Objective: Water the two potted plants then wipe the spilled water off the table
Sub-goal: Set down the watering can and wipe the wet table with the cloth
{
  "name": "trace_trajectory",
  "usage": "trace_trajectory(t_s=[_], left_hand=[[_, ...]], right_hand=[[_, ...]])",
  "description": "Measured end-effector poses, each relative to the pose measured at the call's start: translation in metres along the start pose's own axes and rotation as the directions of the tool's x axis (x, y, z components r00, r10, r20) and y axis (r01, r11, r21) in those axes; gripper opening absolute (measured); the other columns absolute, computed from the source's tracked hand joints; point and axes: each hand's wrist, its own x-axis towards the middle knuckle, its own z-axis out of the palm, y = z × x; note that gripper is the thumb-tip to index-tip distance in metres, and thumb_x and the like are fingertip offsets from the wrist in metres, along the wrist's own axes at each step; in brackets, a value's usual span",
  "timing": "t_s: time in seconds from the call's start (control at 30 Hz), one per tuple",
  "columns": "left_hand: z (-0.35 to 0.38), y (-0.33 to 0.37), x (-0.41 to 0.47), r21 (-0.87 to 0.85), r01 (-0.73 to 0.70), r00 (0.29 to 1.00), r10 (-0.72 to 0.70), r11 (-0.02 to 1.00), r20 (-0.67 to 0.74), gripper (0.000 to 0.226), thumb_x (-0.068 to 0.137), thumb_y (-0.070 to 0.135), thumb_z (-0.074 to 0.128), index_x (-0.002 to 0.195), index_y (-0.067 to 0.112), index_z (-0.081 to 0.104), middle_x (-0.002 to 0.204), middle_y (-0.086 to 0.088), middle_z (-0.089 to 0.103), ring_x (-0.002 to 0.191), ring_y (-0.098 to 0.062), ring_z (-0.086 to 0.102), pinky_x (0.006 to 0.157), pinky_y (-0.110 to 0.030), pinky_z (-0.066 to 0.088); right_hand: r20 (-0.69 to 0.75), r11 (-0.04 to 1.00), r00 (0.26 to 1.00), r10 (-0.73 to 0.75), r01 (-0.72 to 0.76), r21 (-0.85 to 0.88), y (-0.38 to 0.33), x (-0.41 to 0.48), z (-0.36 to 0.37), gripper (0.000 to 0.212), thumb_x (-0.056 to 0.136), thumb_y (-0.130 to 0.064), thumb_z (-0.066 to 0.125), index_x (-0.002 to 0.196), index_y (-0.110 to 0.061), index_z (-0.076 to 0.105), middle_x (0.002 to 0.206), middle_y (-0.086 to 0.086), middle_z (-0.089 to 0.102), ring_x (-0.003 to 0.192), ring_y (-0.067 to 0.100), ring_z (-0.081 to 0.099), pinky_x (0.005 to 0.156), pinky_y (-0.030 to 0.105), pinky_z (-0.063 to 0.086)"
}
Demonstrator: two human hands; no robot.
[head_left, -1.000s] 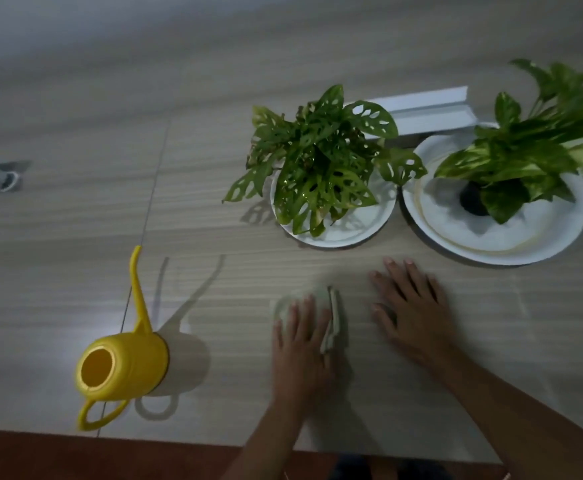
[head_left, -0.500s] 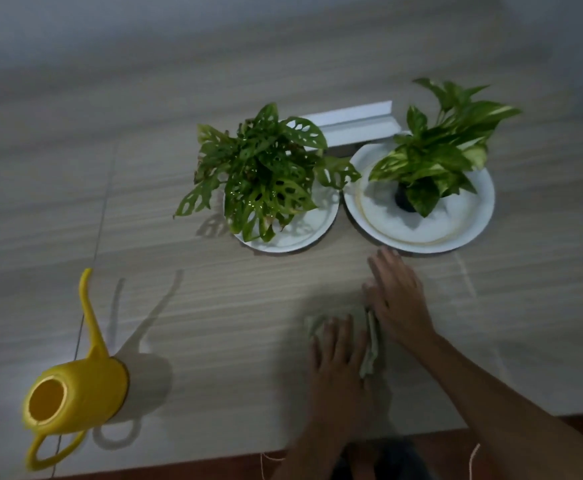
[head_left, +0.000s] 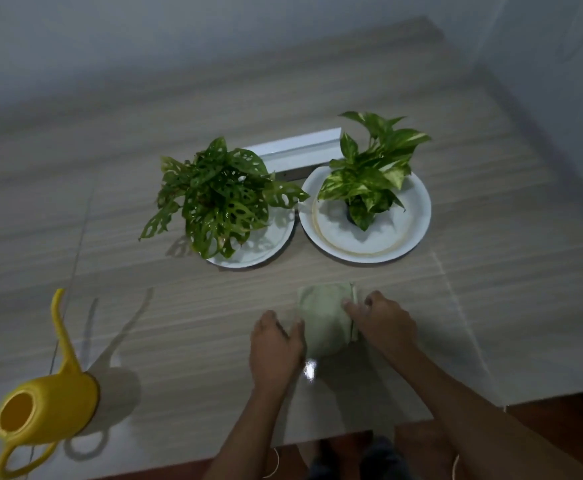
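Observation:
A folded pale green cloth (head_left: 323, 318) lies on the wooden table (head_left: 179, 323) in front of the plants. My left hand (head_left: 276, 344) touches the cloth's left edge with relaxed fingers. My right hand (head_left: 383, 323) grips its right edge, fingers curled over the fold. A small shiny wet spot (head_left: 310, 370) glints just below the cloth. The hole-leaved plant (head_left: 221, 199) stands on a white plate (head_left: 272, 244). The variegated plant (head_left: 369, 174) stands on a larger white plate (head_left: 369, 251) to its right.
A yellow watering can (head_left: 44, 410) stands at the near left, spout pointing away from me. A white strip (head_left: 297, 150) lies behind the plants. The table's near edge (head_left: 335, 436) runs just below my forearms; a wall rises behind and to the right.
The cloth has slid right. My left hand came off its top to its left edge, and my right hand moved from the bare table onto its right edge. The view shifted.

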Motion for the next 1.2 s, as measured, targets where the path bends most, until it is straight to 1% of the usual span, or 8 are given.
trace_trajectory(t_s=[0.2, 0.3, 0.4, 0.47, 0.63, 0.8, 0.97, 1.2], left_hand=[[0.018, 0.032, -0.006, 0.112, 0.098, 0.981, -0.115, 0.989, 0.155, 0.033, 0.084, 0.028, 0.064, 0.107, 0.005, 0.058, 0.120, -0.016, 0.050, 0.118, -0.034, 0.050, 0.092, -0.035, 0.044], [0.022, 0.030, -0.006, -0.055, 0.068, 0.986, -0.059, 0.996, 0.154, 0.013, 0.078, 0.014, 0.059, 0.089, 0.010, 0.052, 0.104, -0.017, 0.057, 0.105, -0.036, 0.054, 0.081, -0.034, 0.042], [0.019, 0.019, -0.004, -0.247, 0.070, 0.985, -0.029, 0.966, 0.168, 0.017, 0.079, 0.009, 0.058, 0.081, 0.016, 0.042, 0.080, -0.006, 0.057, 0.082, -0.031, 0.058, 0.064, -0.032, 0.035], [0.012, 0.007, -0.002, -0.309, 0.092, 0.989, -0.050, 0.946, 0.142, 0.022, 0.081, 0.006, 0.061, 0.081, 0.017, 0.042, 0.071, 0.003, 0.052, 0.074, -0.024, 0.052, 0.061, -0.029, 0.032], [-0.025, -0.043, 0.001, -0.419, 0.089, 0.996, -0.083, 0.904, 0.034, 0.027, 0.084, 0.003, 0.068, 0.080, 0.016, 0.046, 0.070, 0.005, 0.052, 0.068, -0.019, 0.051, 0.063, -0.030, 0.039], [-0.080, -0.116, -0.004, -0.420, 0.091, 0.987, -0.139, 0.903, -0.085, 0.025, 0.085, 0.003, 0.067, 0.079, 0.018, 0.048, 0.070, 0.001, 0.055, 0.066, -0.018, 0.054, 0.062, -0.033, 0.045], [-0.131, -0.190, -0.007, -0.381, 0.162, 0.970, -0.218, 0.911, -0.109, 0.023, 0.091, 0.006, 0.062, 0.083, 0.017, 0.043, 0.076, -0.006, 0.053, 0.073, -0.027, 0.056, 0.064, -0.041, 0.046], [-0.157, -0.256, -0.011, -0.280, 0.153, 0.953, -0.216, 0.948, -0.211, 0.027, 0.088, -0.003, 0.062, 0.083, 0.008, 0.038, 0.074, -0.002, 0.039, 0.077, -0.027, 0.046, 0.061, -0.034, 0.026]], right_hand=[[0.176, 0.997, 0.984, 0.037, -0.048, 0.060, -0.016, 0.001, 0.018, 0.056, 0.071, -0.039, 0.069, 0.118, -0.015, 0.053, 0.123, 0.013, 0.060, 0.113, 0.035, 0.059, 0.083, 0.035, 0.046], [0.203, 0.994, 0.979, -0.018, -0.004, 0.107, -0.013, 0.004, 0.018, 0.043, 0.073, -0.030, 0.068, 0.112, -0.013, 0.060, 0.119, 0.014, 0.062, 0.110, 0.034, 0.061, 0.081, 0.032, 0.046], [0.162, 0.958, 0.982, -0.101, 0.052, 0.281, -0.014, 0.001, 0.020, 0.014, 0.076, -0.019, 0.066, 0.083, -0.018, 0.054, 0.091, 0.008, 0.064, 0.092, 0.031, 0.061, 0.071, 0.030, 0.040], [0.148, 0.905, 0.982, -0.114, 0.042, 0.423, -0.021, -0.005, 0.023, 0.018, 0.074, -0.012, 0.066, 0.076, -0.021, 0.050, 0.078, -0.001, 0.060, 0.082, 0.026, 0.061, 0.066, 0.030, 0.041], [0.187, 0.794, 0.969, -0.160, 0.013, 0.608, -0.055, -0.027, 0.043, 0.037, 0.067, -0.010, 0.082, 0.092, -0.011, 0.054, 0.090, 0.008, 0.068, 0.086, 0.027, 0.067, 0.077, 0.043, 0.056], [0.244, 0.790, 0.916, -0.318, 0.114, 0.603, -0.111, -0.060, 0.093, 0.047, 0.062, -0.023, 0.088, 0.091, -0.016, 0.052, 0.092, 0.005, 0.068, 0.086, 0.025, 0.067, 0.078, 0.043, 0.055], [0.332, 0.805, 0.821, -0.464, 0.235, 0.545, -0.171, -0.099, 0.149, 0.050, 0.067, -0.016, 0.086, 0.100, -0.016, 0.049, 0.095, 0.003, 0.066, 0.087, 0.024, 0.064, 0.080, 0.040, 0.054], [0.421, 0.840, 0.748, -0.514, 0.338, 0.425, -0.215, -0.131, 0.203, 0.057, 0.077, -0.015, 0.078, 0.121, -0.015, 0.041, 0.110, 0.012, 0.067, 0.095, 0.027, 0.064, 0.079, 0.035, 0.051]])
